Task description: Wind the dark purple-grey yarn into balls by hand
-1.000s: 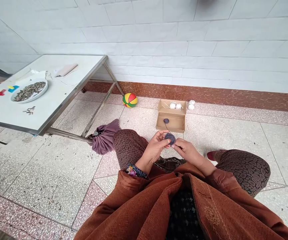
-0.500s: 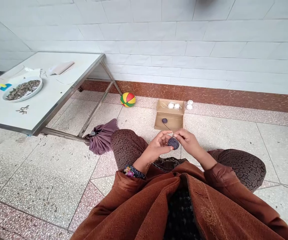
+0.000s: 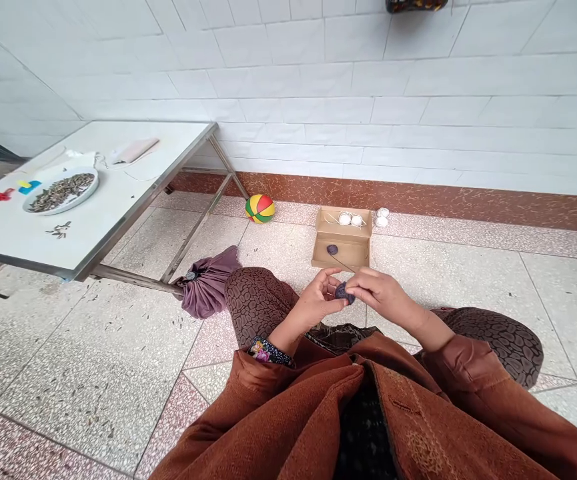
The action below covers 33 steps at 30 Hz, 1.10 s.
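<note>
In the head view, my left hand (image 3: 322,293) holds a small dark grey-purple ball of yarn (image 3: 342,292) between thumb and fingers. My right hand (image 3: 374,288) is closed against the near right side of this ball, its thumb and forefinger pinching the yarn strand and covering part of the ball. A thin strand runs from my hands to a second dark ball of yarn (image 3: 332,249), which lies in the open cardboard box (image 3: 353,257) on the floor. Two white yarn balls (image 3: 350,219) rest in the box's lid part, and two more white balls (image 3: 381,217) are beside it.
At left stands a white table (image 3: 118,207) with a plate (image 3: 93,190) of seed-like pieces. Below its edge lies a purple cloth bundle (image 3: 213,283). A colourful ball (image 3: 260,209) sits near the table leg, in front of the tiled wall (image 3: 293,100).
My right hand has moved from the top of the yarn ball round to its right side and now hides more of it. The whole view has shifted slightly with my head.
</note>
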Tool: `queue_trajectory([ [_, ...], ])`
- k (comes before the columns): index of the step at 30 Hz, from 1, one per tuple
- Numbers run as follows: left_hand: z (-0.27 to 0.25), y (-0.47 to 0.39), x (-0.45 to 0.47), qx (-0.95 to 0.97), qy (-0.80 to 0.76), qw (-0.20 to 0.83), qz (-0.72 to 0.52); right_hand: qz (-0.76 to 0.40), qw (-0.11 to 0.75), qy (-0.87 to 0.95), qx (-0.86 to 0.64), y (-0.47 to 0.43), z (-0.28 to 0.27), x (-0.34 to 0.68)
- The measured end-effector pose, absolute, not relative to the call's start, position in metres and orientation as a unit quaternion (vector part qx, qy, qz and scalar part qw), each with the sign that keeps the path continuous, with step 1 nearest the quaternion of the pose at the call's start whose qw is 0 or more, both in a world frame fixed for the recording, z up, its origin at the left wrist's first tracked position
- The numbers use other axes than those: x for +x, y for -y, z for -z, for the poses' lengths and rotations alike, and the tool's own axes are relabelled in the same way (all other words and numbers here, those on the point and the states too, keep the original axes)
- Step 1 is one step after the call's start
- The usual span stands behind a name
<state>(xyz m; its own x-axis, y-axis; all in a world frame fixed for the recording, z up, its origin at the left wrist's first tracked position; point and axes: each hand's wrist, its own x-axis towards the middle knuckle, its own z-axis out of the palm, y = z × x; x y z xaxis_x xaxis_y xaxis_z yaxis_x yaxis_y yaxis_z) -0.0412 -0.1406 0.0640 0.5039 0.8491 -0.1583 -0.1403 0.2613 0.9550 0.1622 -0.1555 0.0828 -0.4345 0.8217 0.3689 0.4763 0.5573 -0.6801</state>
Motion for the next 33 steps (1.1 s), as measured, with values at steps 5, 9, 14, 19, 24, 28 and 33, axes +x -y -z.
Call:
queue_trajectory([
  [5, -0.071, 0.145, -0.042, 0.428, -0.286, 0.779, -0.358, -0.272, 0.401, 0.759, -0.435, 0.140, -0.056, 0.155],
  [9, -0.072, 0.144, -0.042, 0.348, -0.322, 0.785, -0.398, -0.279, 0.402, 0.721, -0.490, 0.157, -0.029, 0.143],
  [14, -0.064, 0.138, -0.042, 0.335, -0.414, 0.719, -0.447, -0.281, 0.329, 0.797, -0.422, 0.176, -0.040, 0.140],
  [19, -0.063, 0.142, -0.042, 0.406, -0.412, 0.711, -0.400, -0.295, 0.355, 0.790, -0.404, 0.165, -0.083, 0.150],
  [24, -0.077, 0.149, -0.044, 0.409, -0.308, 0.771, -0.378, -0.284, 0.416, 0.734, -0.456, 0.144, -0.085, 0.154],
  [28, -0.087, 0.149, -0.045, 0.360, -0.286, 0.798, -0.390, -0.315, 0.414, 0.699, -0.491, 0.147, -0.062, 0.145],
  [33, -0.084, 0.141, -0.046, 0.313, -0.333, 0.780, -0.426, -0.324, 0.355, 0.746, -0.461, 0.169, -0.056, 0.136],
])
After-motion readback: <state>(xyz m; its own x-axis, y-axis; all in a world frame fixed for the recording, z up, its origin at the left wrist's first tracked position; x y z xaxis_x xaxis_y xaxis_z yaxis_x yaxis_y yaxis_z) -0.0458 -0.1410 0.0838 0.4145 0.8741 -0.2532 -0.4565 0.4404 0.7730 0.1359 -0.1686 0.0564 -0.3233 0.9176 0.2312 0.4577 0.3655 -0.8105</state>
